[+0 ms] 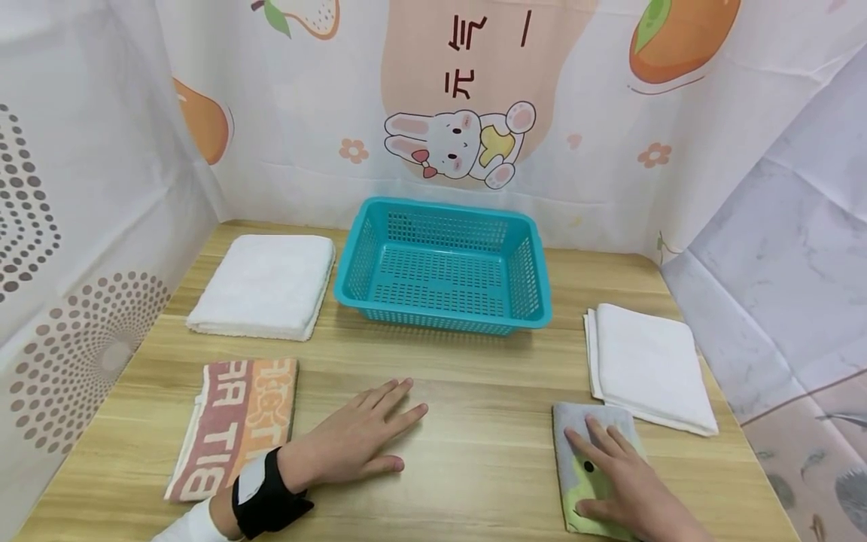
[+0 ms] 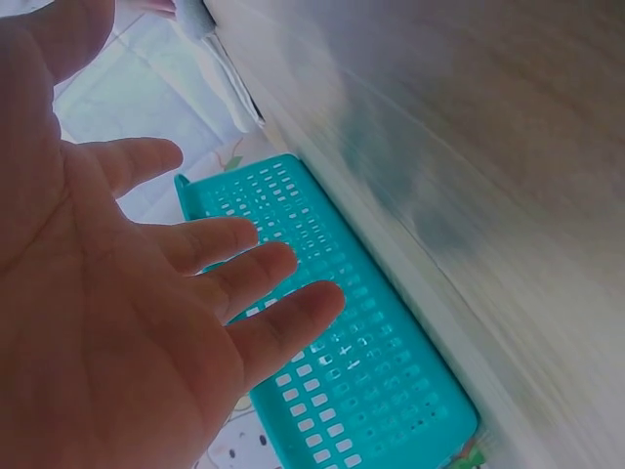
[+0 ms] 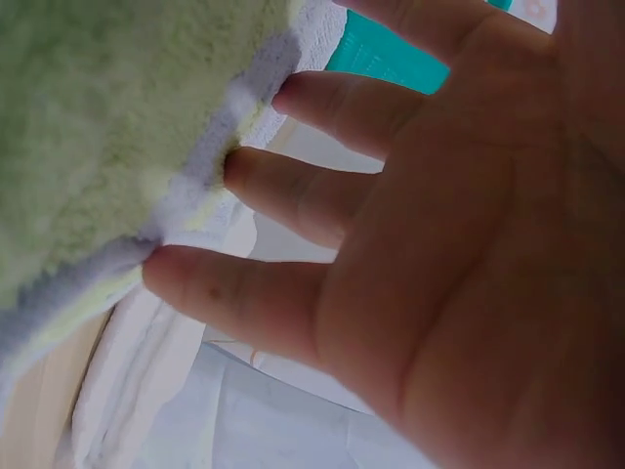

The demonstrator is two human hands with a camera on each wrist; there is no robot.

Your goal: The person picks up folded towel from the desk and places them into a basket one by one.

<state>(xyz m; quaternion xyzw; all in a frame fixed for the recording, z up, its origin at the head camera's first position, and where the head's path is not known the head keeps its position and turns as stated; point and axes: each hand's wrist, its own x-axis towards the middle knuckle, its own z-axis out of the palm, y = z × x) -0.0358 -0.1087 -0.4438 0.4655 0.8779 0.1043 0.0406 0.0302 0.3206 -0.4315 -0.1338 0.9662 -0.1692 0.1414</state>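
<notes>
My right hand (image 1: 626,482) rests on a small folded grey and green towel (image 1: 570,418) at the table's right front, fingers spread and nearly straight. In the right wrist view the fingertips touch the fuzzy towel (image 3: 107,137) near its edge. My left hand (image 1: 352,440), wearing a black wrist strap (image 1: 269,497), is held flat over the middle of the table with fingers extended, and nothing is in it. Beside that wrist lies a folded towel (image 1: 233,421) in orange and maroon with lettering, partly hidden by the forearm.
A teal perforated plastic basket (image 1: 443,320) stands at the back centre with nothing inside. A thick folded white towel (image 1: 264,286) lies to its left. Another folded white towel (image 1: 650,361) lies on the right, beside the grey and green one. Printed curtains (image 1: 291,113) enclose the table.
</notes>
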